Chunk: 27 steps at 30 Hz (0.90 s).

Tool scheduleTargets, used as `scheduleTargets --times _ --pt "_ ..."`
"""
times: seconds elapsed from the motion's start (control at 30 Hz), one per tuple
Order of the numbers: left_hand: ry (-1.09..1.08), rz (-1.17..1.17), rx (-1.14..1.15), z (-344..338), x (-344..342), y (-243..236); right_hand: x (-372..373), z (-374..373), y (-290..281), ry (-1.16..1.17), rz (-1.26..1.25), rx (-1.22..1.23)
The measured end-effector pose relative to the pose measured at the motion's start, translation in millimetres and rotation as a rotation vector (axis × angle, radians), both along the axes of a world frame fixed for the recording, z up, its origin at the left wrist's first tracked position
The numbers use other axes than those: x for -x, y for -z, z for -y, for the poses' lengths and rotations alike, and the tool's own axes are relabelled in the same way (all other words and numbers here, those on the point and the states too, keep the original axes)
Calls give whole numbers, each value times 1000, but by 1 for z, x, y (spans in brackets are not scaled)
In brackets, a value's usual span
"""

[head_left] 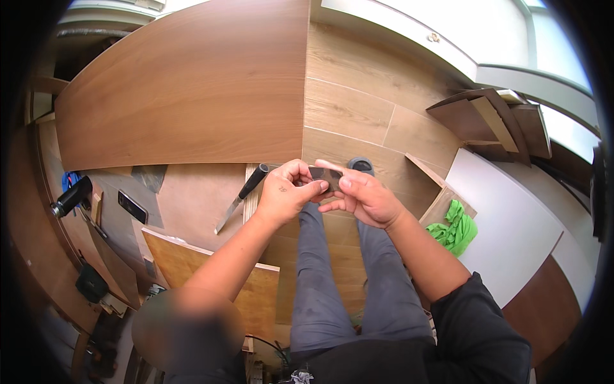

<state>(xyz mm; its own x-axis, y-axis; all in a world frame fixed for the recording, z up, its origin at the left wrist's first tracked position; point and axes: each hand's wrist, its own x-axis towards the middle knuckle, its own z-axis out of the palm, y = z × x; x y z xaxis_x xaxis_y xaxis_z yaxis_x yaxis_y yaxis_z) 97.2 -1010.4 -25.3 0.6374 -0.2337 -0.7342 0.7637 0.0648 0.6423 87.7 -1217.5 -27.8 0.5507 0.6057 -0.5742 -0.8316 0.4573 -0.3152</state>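
Plate [329,176], dark, sits pinched between thumb and fingers of left hand [286,190] and right hand [374,200], by the near right corner of the panel [192,89]. Nearside of the panel are a tool [249,186], phone [132,206] and flask [73,196], contents hidden; to the panel's right, cloth [455,230], then boards [470,121].

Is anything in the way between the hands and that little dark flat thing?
Nothing that I can see. The left hand and the right hand both have fingers on the small dark piece. The black-handled tool is off to the left, not between.
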Motion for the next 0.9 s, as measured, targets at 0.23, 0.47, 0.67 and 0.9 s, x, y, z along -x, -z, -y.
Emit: scheduleTargets --times 0.23,0.47,0.67,0.9 --pt "-95 111 -140 30 7 9 -4 10 3 21 18 422" --pt "-93 247 -485 55 8 11 18 11 16 -77 485 875" --pt "10 541 -611 68 11 8 32 -3 7 -117 775 1028" --pt "198 704 -612 66 19 3 25 -1 18 125 356 566"
